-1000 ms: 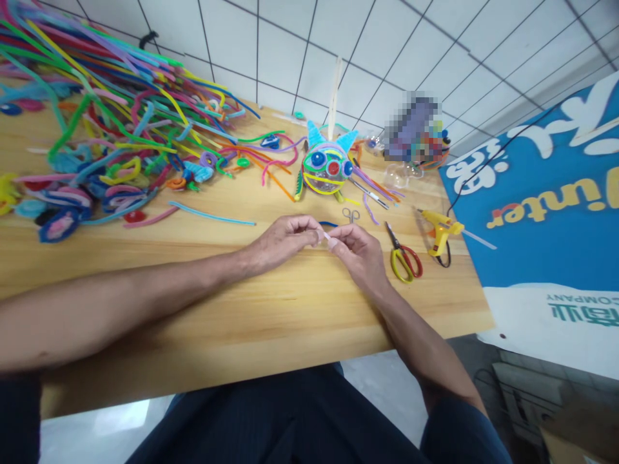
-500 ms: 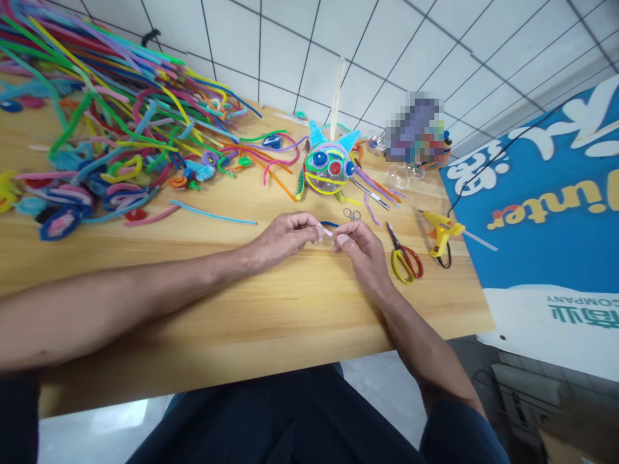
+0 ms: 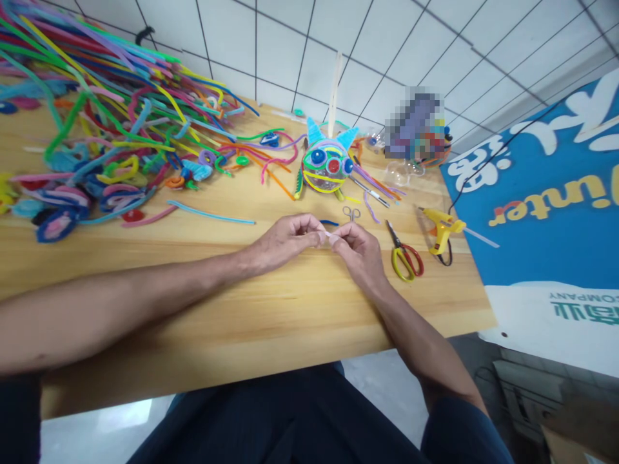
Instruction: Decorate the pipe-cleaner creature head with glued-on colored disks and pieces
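My left hand (image 3: 289, 242) and my right hand (image 3: 359, 255) meet over the wooden table, both closed in a pinch. Between their fingertips shows a short pale pink piece of pipe cleaner (image 3: 328, 234), mostly hidden by the fingers. A dark blue pipe cleaner piece (image 3: 329, 223) lies just behind the hands. Farther back stands a round clear ornament decorated as a face (image 3: 326, 169), with blue pointed ears, a red nose and a yellow mouth. Small scissors (image 3: 351, 212) lie between it and my right hand.
Red-and-yellow-handled scissors (image 3: 407, 258) and a yellow glue gun (image 3: 441, 231) with a cord lie to the right. A large heap of coloured pipe cleaners (image 3: 120, 129) covers the back left. One light blue pipe cleaner (image 3: 213, 213) lies left of the hands.
My fingertips have come closer together around the pale pink piece, and less of it shows. The things on the table keep their places.
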{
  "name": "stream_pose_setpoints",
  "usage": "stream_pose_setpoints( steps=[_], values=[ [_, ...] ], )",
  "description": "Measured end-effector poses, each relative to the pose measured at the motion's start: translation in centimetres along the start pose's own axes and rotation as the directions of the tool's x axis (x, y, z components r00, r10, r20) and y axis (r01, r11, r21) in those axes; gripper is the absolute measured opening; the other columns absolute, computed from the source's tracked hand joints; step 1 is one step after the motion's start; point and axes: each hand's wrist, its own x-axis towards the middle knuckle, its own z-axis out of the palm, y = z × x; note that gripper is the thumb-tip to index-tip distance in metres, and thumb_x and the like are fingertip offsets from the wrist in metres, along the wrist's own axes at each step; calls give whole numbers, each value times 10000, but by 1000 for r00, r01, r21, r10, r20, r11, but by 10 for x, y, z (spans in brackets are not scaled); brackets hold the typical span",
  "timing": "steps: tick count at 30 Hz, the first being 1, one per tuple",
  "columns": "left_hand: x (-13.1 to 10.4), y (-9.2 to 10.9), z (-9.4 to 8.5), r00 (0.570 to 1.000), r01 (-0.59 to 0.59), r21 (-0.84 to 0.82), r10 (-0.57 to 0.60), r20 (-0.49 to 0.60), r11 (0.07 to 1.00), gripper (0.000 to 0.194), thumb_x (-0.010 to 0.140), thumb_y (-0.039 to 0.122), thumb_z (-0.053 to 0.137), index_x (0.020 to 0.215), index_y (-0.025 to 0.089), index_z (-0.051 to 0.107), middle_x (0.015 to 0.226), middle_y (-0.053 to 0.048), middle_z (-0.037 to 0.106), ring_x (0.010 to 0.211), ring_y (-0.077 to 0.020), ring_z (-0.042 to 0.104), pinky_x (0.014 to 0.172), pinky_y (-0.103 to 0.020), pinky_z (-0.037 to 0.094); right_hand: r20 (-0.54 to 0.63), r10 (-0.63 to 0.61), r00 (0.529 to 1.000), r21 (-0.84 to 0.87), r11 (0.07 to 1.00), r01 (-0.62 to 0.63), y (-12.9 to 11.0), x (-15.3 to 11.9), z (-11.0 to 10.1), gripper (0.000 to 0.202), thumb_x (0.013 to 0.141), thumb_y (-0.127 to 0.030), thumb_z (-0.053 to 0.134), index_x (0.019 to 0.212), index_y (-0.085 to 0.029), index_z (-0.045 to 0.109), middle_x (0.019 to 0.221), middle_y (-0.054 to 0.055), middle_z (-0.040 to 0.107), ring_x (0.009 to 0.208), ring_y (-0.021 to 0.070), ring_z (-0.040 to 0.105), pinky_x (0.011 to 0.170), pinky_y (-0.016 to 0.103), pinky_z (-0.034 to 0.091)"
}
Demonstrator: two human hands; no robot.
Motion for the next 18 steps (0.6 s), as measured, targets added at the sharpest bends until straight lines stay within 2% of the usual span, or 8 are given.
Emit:
stream_pose_setpoints(
  steps=[6,13,18],
  values=[
    [0,-3,1,997,-62,4,62,-37,998,150,838,292,659,769,158,646,763,0,670,668,-95,538,625,-219,409,-14,-17,1000,9,1000,17,1,-2,3,120,823,-283,661,730,-221,618,668,-39,581,624,123,498,623,279,393],
    [-2,-1,1,995,-77,19,78,-61,997,109,850,252,635,796,163,669,694,10,642,631,-98,537,603,-222,410,-75,-39,996,38,998,42,0,-4,9,134,838,-288,654,723,-228,621,692,-31,592,672,139,535,683,301,429],
    [-2,-1,1,994,-88,33,90,-69,996,111,842,262,631,791,168,659,668,15,624,642,-106,540,585,-214,401,-73,-16,997,52,998,20,-2,-4,11,136,836,-299,653,724,-231,617,683,-32,592,658,140,525,673,301,426]
  ],
)
